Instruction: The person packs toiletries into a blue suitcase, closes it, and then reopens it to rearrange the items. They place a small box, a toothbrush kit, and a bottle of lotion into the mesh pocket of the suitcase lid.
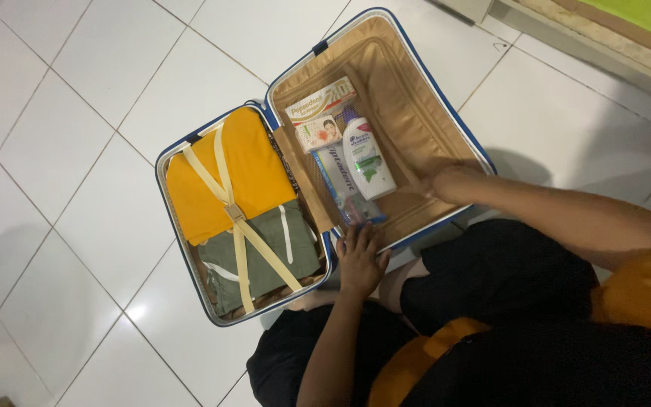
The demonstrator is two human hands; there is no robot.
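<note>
left hand (361,260) rests with fingers spread on the near edge of the open suitcase (408,98), touching a clear item (359,212) too blurred to identify; no firm hold visible. right hand (450,181) lies on the tan lining by the near-right edge, grasp cannot be told. counted: one white bottle (368,158), two boxes (319,113), one tube (334,172); two folded garments (239,173) under crossed straps.

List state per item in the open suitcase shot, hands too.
suitcase: open flat on tiled floor
yellow garment: folded, under crossed straps
green garment: folded, strapped
straps: buckled
shampoo bottle: lying down, cap closed
toothpaste box: closed, lying flat
left hand: on suitcase edge
right hand: inside the tan-lined half
</note>
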